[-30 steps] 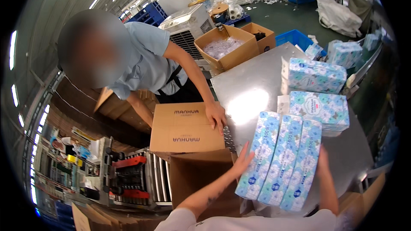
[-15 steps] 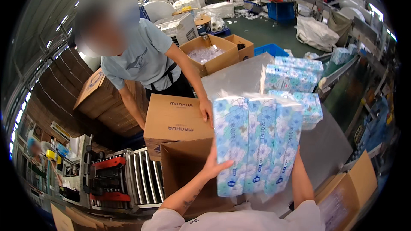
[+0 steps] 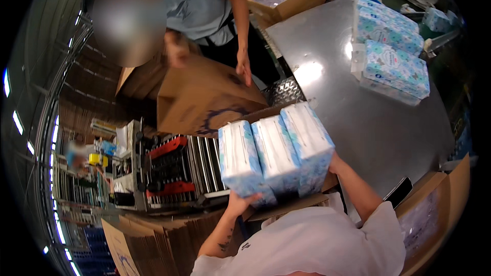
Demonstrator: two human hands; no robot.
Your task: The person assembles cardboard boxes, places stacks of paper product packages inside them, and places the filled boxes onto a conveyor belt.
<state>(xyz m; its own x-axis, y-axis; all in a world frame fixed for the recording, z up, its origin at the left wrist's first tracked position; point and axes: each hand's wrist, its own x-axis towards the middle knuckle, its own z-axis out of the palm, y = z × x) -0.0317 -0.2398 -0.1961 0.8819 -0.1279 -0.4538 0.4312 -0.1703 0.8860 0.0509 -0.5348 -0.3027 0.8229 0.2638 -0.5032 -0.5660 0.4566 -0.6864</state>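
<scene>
Between my two hands is a row of three blue floral tissue packs (image 3: 276, 148), their whitish ends facing up. My left hand (image 3: 240, 203) presses on the lower left side of the row, and my right hand (image 3: 335, 163) is against its right side, fingers mostly hidden. The packs are over an open cardboard carton (image 3: 313, 202), whose edges show behind and in front of them. How deep they sit in it I cannot tell. Just beyond, a co-worker's hands (image 3: 244, 69) are over a tilted brown carton (image 3: 197, 92).
More tissue packs (image 3: 394, 69) lie on the metal table (image 3: 358, 133) at the right. A roller conveyor (image 3: 204, 166) runs at the left. Flattened cardboard (image 3: 153, 245) is stacked at the lower left. A phone (image 3: 399, 191) lies beside a carton (image 3: 434, 214) at the lower right.
The three packs have gone from upright before me down over the open carton, tipped so their ends face up. The co-worker's carton has tilted, and one hand has lifted off it. My view has turned downward.
</scene>
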